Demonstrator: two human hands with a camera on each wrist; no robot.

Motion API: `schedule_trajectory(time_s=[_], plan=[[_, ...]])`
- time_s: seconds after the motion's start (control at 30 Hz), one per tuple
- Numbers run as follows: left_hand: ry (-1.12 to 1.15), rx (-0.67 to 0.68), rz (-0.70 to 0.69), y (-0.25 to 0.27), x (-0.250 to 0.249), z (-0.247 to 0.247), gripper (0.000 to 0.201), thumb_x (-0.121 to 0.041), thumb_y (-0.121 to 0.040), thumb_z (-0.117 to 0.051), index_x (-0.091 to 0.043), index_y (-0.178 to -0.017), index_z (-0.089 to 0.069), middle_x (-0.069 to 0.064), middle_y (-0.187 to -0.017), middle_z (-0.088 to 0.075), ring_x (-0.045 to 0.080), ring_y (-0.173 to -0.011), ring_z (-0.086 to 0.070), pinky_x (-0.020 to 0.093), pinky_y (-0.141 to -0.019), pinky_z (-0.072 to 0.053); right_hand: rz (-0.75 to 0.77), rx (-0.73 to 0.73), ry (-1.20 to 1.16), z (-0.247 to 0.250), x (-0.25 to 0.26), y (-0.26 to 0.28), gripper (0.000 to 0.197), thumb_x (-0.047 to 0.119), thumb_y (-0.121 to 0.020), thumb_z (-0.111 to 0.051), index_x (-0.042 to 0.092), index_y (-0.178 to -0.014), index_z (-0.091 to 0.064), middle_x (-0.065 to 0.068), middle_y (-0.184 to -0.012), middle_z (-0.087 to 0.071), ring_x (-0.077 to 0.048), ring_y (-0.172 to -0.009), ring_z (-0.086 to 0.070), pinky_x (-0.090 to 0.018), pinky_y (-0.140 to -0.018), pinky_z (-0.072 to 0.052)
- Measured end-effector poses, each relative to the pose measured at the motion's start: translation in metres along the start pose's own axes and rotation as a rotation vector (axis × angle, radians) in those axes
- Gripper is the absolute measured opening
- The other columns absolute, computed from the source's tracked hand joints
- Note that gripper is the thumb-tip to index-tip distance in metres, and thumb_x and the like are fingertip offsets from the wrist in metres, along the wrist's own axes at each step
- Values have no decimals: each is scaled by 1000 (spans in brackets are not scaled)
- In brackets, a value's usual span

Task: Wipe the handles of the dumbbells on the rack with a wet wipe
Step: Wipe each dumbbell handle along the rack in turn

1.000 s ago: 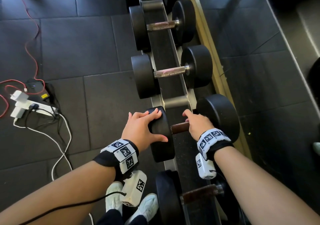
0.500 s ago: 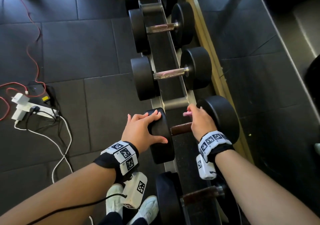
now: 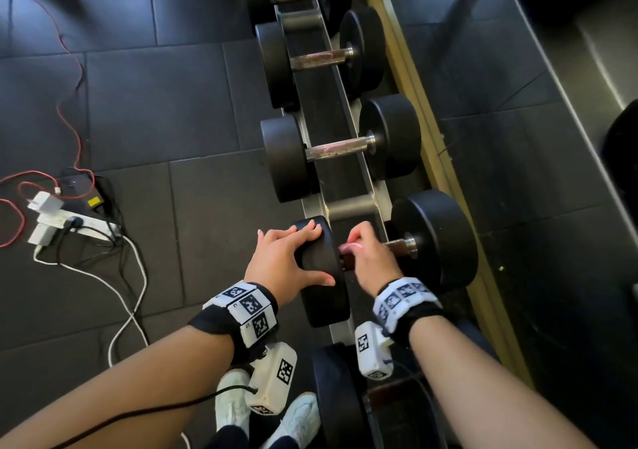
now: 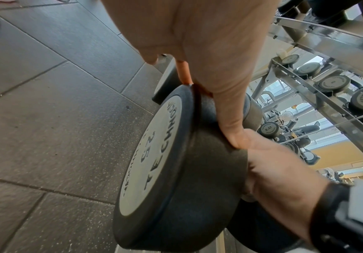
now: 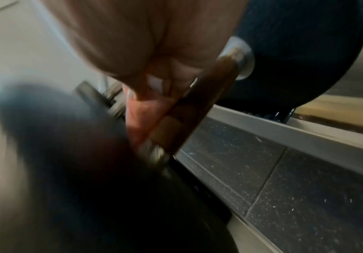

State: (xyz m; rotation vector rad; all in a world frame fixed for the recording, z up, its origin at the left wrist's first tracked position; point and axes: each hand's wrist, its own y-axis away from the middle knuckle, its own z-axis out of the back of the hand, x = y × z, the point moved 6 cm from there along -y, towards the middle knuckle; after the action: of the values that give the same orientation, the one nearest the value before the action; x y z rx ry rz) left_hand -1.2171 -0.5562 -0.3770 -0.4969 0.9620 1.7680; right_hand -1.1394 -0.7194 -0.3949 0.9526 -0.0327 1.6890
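A black dumbbell (image 3: 435, 238) lies across the rack in front of me. My left hand (image 3: 279, 258) holds its left head (image 3: 322, 296), fingers over the top and thumb along the near side; the left wrist view shows the thumb (image 4: 230, 123) pressed on that head (image 4: 197, 196). My right hand (image 3: 371, 258) is curled round the brown handle (image 3: 397, 244), close to the left head. A pinkish wet wipe (image 3: 346, 249) peeks out from under its fingers. In the blurred right wrist view the wipe (image 5: 142, 111) sits between fingers and handle (image 5: 200, 95).
Smaller dumbbells (image 3: 340, 148) sit further along the rack rail (image 3: 348, 207), and a bigger one (image 3: 341, 397) lies nearer me. A power strip with cables (image 3: 69, 222) lies on the floor to the left. My shoes (image 3: 234, 403) stand beside the rack.
My right hand has slid left along the handle toward the left head, so the handle's right end now shows. The left hand has stayed on the head.
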Motion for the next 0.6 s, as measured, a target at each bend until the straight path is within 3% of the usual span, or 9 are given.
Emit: schedule_trajectory(time_s=[0.1,0.17,0.23,0.33,0.47,0.53,0.6], plan=[[16,1,8,1,0,1,97,-58,-57,-83,-42,-143,-41,-17,-144,-45,2,-139,-20,46,-121,7,51,-142,-12,32,-10,-2,13,23,-101,-40,34,-95,-37,11,-85,-69,-3,-73,-62,-21,-60,-45],[36,-12,14,2,0,2,96,-58,-57,-84,-43,-142,-41,-16,-140,-46,-3,-134,-18,46,-121,6,51,-256,112,49,-16,3,21,14,-101,-41,33,-100,-34,9,-82,-62,-4,-63,-57,-19,-49,-38],[41,-12,15,2,0,2,97,-59,-56,-84,-43,-142,-42,-15,-140,-46,-4,-134,-18,46,-122,6,12,-205,189,43,-22,9,24,12,-99,-44,33,-98,-33,5,-77,-55,-10,-59,-53,-23,-46,-35],[17,4,16,1,0,1,98,-60,-55,-84,-41,-143,-42,-14,-145,-46,3,-139,-22,47,-122,5,-31,-125,258,19,-20,22,34,4,-94,-46,33,-94,-30,3,-79,-49,-20,-67,-51,-29,-57,-38],[17,-9,11,2,-1,3,99,-59,-54,-85,-39,-142,-44,-17,-143,-48,3,-137,-25,50,-121,-5,-4,-26,213,-8,-8,29,29,3,-93,-42,31,-100,-37,0,-82,-54,-35,-81,-64,-37,-63,-45],[4,-8,16,2,-2,3,99,-58,-54,-85,-39,-142,-44,-17,-142,-48,3,-137,-25,50,-121,-7,-18,46,106,-10,-6,26,21,10,-96,-47,30,-98,-43,-3,-88,-63,-33,-87,-65,-39,-72,-50],[6,-4,22,1,-3,3,99,-57,-55,-85,-39,-143,-43,-16,-144,-47,4,-138,-25,49,-121,-4,-92,63,-189,2,-6,22,15,28,-95,-62,26,-89,-48,-4,-94,-70,-25,-92,-67,-43,-85,-52]])
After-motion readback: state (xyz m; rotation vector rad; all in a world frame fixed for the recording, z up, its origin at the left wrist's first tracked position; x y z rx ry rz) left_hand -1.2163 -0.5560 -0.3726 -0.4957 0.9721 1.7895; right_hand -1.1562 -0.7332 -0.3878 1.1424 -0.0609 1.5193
